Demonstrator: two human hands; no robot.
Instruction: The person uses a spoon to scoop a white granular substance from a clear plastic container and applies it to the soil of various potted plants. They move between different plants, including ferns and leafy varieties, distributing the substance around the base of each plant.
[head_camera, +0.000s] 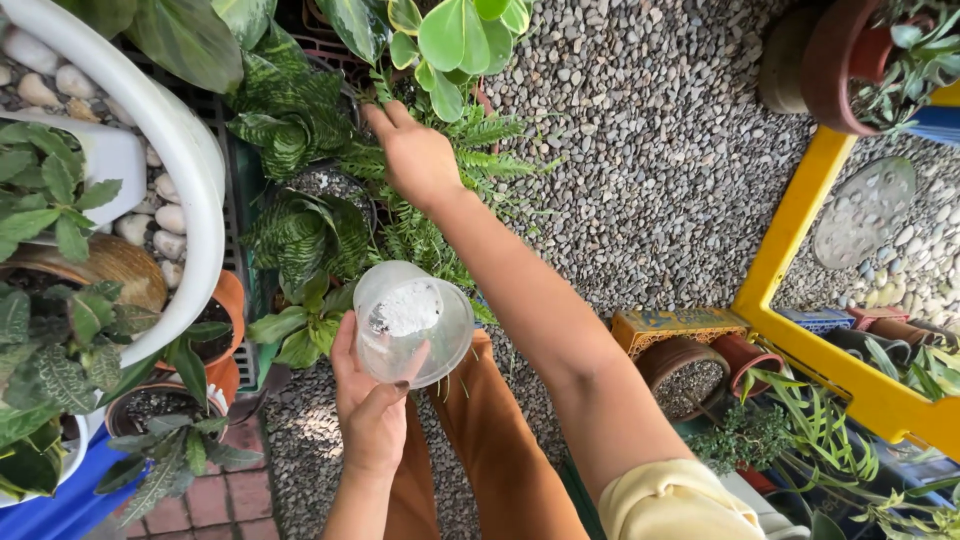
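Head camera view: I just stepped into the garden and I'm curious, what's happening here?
A person stands on gravel among potted plants. Their left hand holds a clear plastic cup with white powder inside. Their right hand reaches forward into the fern fronds, beside a plant with striped leaves.

A clear plastic cup (412, 322) with white powder in it is seen in the left hand (370, 410). Dark green leaves banded with pale zigzag stripes are shown on the striped plant (300, 235), and bright plain green on the fern (440, 190). Grey and beige pebbles are spread over the gravel ground (650, 150). A yellow frame (800, 290), terracotta pots (690, 370), a white glazed planter (190, 170) and orange-brown trousers (500, 440) are also seen.
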